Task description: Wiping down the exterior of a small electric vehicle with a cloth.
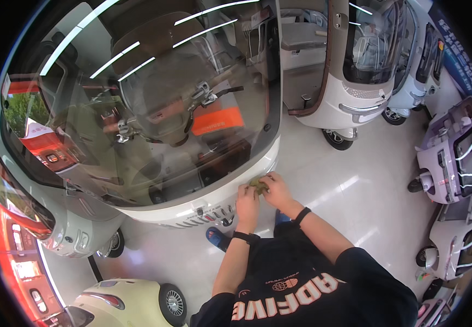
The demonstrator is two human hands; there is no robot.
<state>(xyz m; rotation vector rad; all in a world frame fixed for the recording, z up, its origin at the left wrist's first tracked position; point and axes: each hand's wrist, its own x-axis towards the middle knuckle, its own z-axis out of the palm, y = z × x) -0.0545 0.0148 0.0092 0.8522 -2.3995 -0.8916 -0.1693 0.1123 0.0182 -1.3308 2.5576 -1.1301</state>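
Observation:
Both hands meet in front of my body and grip a small, crumpled olive-green cloth (pixel 258 185) between them. My left hand (pixel 246 200) is closed on its left side, with the fingers bent around it. My right hand (pixel 275 189) pinches it from the right. Most of the cloth is hidden by the fingers. Just ahead of the hands is the white lower front edge of a small enclosed vehicle (pixel 273 155) with a large curved windshield (pixel 154 109). Whether the hands touch that edge I cannot tell.
Handlebars (pixel 206 97) and an orange sheet (pixel 219 121) show through the windshield. A white enclosed vehicle (pixel 358 98) stands ahead to the right, a grey-green one (pixel 78 229) to the left, a cream one (pixel 124 305) at lower left. Lilac and white vehicles line the right. Pale glossy floor (pixel 350 191) lies between.

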